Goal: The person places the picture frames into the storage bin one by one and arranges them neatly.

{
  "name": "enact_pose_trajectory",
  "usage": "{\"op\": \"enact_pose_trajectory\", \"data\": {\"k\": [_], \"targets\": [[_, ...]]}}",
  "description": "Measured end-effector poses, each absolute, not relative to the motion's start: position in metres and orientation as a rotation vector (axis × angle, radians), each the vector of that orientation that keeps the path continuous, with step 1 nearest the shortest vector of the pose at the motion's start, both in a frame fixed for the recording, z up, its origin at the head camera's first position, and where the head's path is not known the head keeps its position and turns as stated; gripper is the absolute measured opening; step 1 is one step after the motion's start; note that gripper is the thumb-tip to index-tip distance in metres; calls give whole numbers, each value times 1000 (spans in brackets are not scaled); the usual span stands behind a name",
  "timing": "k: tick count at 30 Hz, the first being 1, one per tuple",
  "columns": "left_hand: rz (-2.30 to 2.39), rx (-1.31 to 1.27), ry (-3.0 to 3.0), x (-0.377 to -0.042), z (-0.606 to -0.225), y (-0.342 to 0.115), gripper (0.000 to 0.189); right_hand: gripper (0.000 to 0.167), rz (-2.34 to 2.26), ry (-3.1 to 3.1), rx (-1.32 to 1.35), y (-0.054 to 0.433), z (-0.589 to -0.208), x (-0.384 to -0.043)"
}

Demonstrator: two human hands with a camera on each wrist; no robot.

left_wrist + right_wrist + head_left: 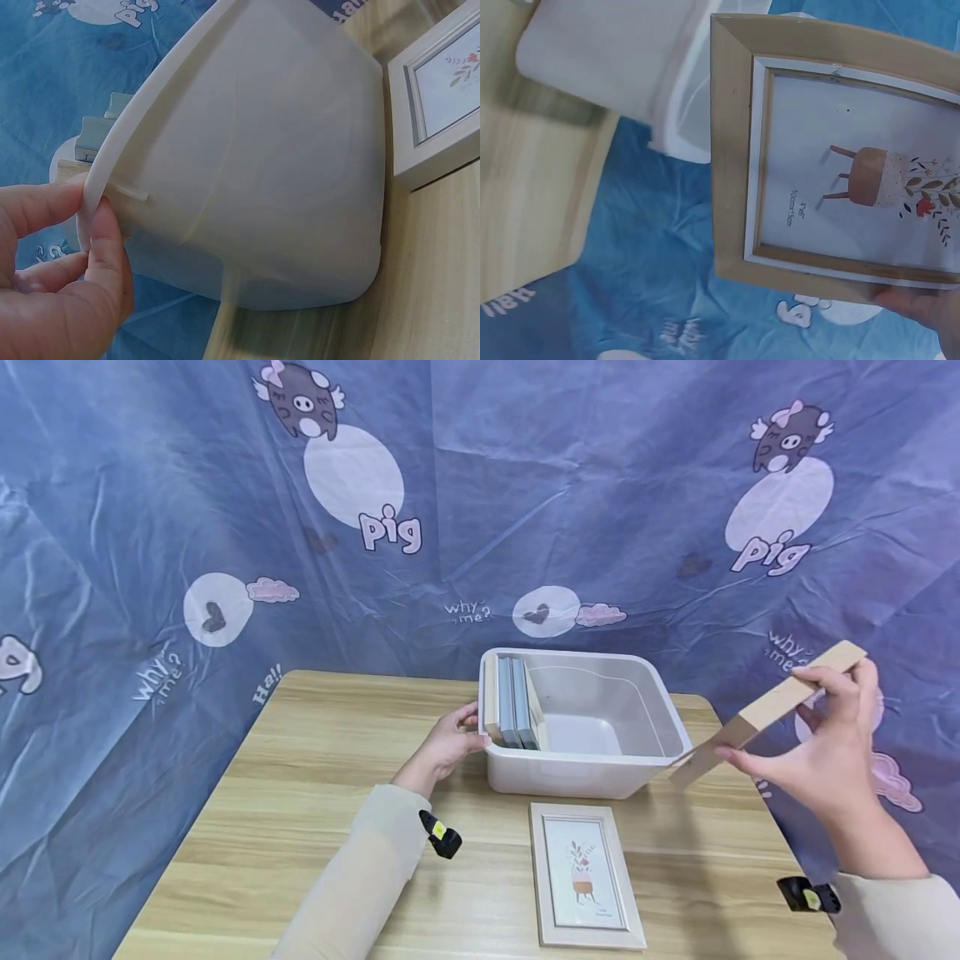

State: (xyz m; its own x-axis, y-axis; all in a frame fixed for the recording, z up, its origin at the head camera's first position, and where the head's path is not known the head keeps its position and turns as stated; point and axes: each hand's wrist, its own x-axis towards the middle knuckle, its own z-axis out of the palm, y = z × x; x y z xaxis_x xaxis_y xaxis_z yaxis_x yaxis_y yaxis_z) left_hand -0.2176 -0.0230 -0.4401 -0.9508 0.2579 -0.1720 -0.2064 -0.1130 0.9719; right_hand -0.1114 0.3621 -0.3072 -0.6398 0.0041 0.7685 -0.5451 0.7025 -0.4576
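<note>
A pale plastic bin (570, 774) stands on the table, and my left hand (447, 742) pinches its left rim between thumb and fingers. The left wrist view shows the thumb and fingers on either side of that rim (112, 154). Several picture frames (517, 702), wooden and blue-grey, stand on edge side by side against the bin's left wall. Beyond the bin's right end, my right hand (843, 747) holds a light wooden picture frame (733, 161) by its edges, tilted in the air. It has a flowerpot print inside. Another picture frame (577, 839) lies face up in front of the bin.
The wood-grain table (300, 827) has its back edge just behind the bin. A blue cloth (495, 510) printed with pigs hangs behind and at both sides. Black straps with yellow marks sit on both wrists.
</note>
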Motion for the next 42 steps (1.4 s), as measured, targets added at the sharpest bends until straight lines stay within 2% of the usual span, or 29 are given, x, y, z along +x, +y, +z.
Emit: {"op": "enact_pose_trajectory", "data": {"k": [12, 21, 29, 42], "targets": [[2143, 24, 1847, -213, -439, -21, 74, 110, 954, -2099, 686, 337, -290, -143], [2147, 7, 1849, -210, -438, -21, 74, 99, 870, -2079, 869, 302, -279, -156], [2151, 8, 1861, -207, -436, -19, 73, 100, 762, -2141, 914, 311, -310, -198], [2178, 26, 1849, -203, -438, -14, 71, 106, 836, -2353, 906, 303, -351, -221]]}}
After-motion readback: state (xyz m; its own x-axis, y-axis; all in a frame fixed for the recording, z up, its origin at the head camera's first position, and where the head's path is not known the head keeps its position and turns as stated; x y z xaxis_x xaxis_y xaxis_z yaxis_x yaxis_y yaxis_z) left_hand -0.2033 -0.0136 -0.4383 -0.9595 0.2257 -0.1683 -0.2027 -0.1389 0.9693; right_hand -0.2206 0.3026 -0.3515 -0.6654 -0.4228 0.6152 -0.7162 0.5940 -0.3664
